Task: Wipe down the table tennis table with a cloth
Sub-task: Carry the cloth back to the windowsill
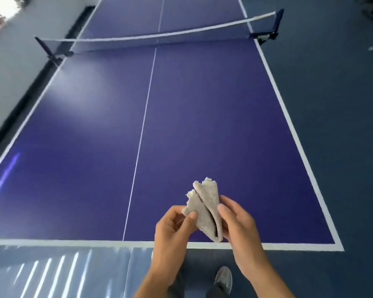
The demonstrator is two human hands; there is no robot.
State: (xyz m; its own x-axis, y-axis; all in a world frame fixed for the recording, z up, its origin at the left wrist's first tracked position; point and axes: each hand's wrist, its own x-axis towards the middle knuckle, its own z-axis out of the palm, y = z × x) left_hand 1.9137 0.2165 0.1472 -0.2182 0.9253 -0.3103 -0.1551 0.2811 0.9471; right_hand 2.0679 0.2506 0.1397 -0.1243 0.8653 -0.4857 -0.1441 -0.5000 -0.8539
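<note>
Above the blue table [202,125], both hands, left [172,231] and right [239,226], pinch the folded cloth [205,209] between them.

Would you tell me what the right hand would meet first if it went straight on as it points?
The right hand grips the cloth; past that, probably the table top near its centre line, though the height above it is unclear.

The blue table [202,125] with white edge lines is carrying a dark net [138,42] with white top band across its middle.
</note>
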